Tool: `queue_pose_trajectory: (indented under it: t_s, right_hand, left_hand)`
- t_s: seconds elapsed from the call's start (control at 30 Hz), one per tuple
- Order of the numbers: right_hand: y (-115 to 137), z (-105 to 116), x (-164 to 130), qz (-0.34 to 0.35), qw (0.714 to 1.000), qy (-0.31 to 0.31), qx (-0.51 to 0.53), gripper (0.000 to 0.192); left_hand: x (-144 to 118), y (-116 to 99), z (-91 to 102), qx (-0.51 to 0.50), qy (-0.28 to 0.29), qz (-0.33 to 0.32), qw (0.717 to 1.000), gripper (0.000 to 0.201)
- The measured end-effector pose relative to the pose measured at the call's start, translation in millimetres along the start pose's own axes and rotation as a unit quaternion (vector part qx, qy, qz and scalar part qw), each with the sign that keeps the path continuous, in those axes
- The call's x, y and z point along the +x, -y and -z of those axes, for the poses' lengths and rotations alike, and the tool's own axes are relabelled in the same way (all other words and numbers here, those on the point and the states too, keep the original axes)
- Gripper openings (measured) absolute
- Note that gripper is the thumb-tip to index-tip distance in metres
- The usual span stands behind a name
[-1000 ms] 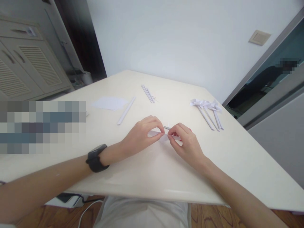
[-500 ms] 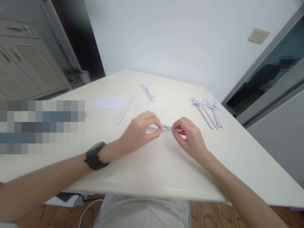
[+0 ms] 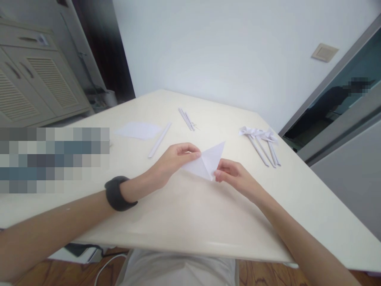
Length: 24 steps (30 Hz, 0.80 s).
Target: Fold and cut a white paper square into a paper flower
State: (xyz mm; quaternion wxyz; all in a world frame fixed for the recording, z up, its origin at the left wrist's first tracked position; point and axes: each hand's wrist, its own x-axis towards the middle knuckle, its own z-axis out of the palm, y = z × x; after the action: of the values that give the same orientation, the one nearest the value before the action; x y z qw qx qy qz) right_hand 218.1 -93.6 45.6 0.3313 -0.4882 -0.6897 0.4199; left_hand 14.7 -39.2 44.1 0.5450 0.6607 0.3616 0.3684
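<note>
My left hand [image 3: 175, 161] pinched the upper left edge of a folded white paper triangle [image 3: 205, 163], thumb on top and fingers curled beneath, so the sheet stayed lifted just off the counter [image 3: 190, 214] instead of lying flat. My right hand [image 3: 233, 176] was closed on the triangle's lower corner, fingertips pressed together there, which kept the fold taut between the two grips and let one pointed tip stand free, angled up and away from me. A dark watch [image 3: 117, 193] sat on my left wrist, clear of the paper.

Beyond the triangle, to its left, a single rolled paper stick [image 3: 160, 139] lay slanted, and just past that a flat white sheet [image 3: 138, 130] rested on the counter. Straight beyond the triangle a small bundle of thin rolled sticks [image 3: 186, 119] lay together. To the triangle's right, well apart, several paper pinwheels on sticks [image 3: 262, 139] were laid side by side with their folded heads pointing away from me, probably set out of the way of my hands.
</note>
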Motion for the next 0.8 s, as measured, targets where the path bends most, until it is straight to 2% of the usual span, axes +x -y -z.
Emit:
queue_pose_trajectory:
  t_s: [0.1,0.3,0.37,0.5,0.67,0.8]
  right_hand:
    - [0.0,-4.9,-0.6,-0.007,1.0,-0.009,0.003,0.023]
    - [-1.9,-1.8,-1.0,-0.009,0.999,-0.031,0.022,0.025]
    - [-1.9,-1.7,-1.0,-0.009,0.999,-0.029,0.023,0.026]
    - [-2.2,-2.2,-0.1,-0.004,0.999,-0.029,0.032,0.026]
    - [-7.0,-4.8,2.6,-0.001,0.999,-0.03,0.037,0.025]
    - [-10.0,-7.3,3.5,-0.008,0.999,-0.036,0.011,0.027]
  left_hand:
    - [-1.7,2.4,-2.3,0.004,0.025,-0.003,1.0,0.021]
    - [0.0,6.3,-1.4,0.121,0.021,-0.07,0.99,0.026]
    - [0.5,6.9,-1.7,0.141,0.029,-0.069,0.987,0.031]
    - [-0.3,7.2,-4.4,0.137,0.089,-0.033,0.986,0.056]
    - [-2.7,7.1,-6.1,0.146,0.109,-0.075,0.98,0.061]
    - [-4.2,9.2,-5.2,0.192,0.138,-0.101,0.966,0.081]
